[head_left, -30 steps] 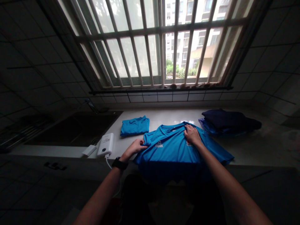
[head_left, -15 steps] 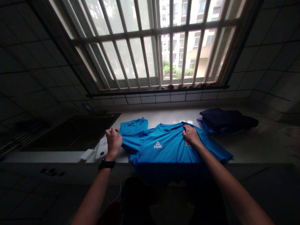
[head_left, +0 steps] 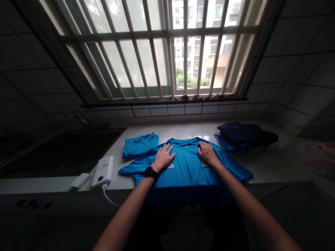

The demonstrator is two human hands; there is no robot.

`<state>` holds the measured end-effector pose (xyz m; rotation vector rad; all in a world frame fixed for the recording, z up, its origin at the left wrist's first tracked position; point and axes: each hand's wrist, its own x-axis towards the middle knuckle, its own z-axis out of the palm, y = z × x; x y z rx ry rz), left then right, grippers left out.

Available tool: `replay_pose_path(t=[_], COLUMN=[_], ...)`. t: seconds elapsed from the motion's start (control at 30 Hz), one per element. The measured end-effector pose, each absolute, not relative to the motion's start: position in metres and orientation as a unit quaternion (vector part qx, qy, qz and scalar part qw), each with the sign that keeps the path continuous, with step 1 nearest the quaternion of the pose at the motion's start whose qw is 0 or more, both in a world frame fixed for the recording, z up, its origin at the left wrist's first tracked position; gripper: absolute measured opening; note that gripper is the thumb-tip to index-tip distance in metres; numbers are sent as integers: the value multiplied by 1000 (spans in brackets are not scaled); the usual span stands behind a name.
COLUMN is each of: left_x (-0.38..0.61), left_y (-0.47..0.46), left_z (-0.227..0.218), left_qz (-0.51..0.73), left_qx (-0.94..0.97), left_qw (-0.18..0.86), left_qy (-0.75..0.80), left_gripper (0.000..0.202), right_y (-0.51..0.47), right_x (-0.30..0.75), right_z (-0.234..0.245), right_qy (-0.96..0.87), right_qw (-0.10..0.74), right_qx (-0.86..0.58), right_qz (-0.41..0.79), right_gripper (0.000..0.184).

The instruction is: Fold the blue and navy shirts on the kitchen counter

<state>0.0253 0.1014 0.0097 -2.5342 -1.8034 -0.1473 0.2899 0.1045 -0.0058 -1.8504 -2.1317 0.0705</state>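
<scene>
Clearly, the blue shirt lay print side up beneath both your grips, spread on the table, its lower part hanging over the edge nearer you. Your left grip was open, its fingers splayed flat on the chest and partly over a white print. Your right grip had its fingers curled on the cloth beside the collar; whether they pinched it could not be told.

The step in hand looked like smoothing, and it called for light, even pressure: the flat left palm suited pressing creases outward, while the right seemed best used as an anchor. Outward of your left grip, the left sleeve narrowed to a point and probably wanted a gentle tug square. Just beyond that sleeve sat a folded blue cloth, so a wide sweep risked disturbing it. Beyond and outward of your right grip lay a dark clothes pile, and the hanging cloth's weight could have dragged the shirt toward you under a loose hold.
</scene>
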Motion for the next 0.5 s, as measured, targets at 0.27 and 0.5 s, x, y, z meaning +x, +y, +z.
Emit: replay_pose_path(t=[0.27,0.5], left_x=[17,18], left_y=[114,112], left_z=[-3,0], left_qz=[-54,-60], left_qx=[-801,-801], left_qw=[25,29], left_qy=[-595,-595], left_gripper=[62,62], right_y=[125,135], right_x=[289,291], right_z=[-6,32], right_qy=[-738,-741], right_qw=[65,60], right_qx=[-669,-661], right_qz=[63,99], right_gripper=[61,58])
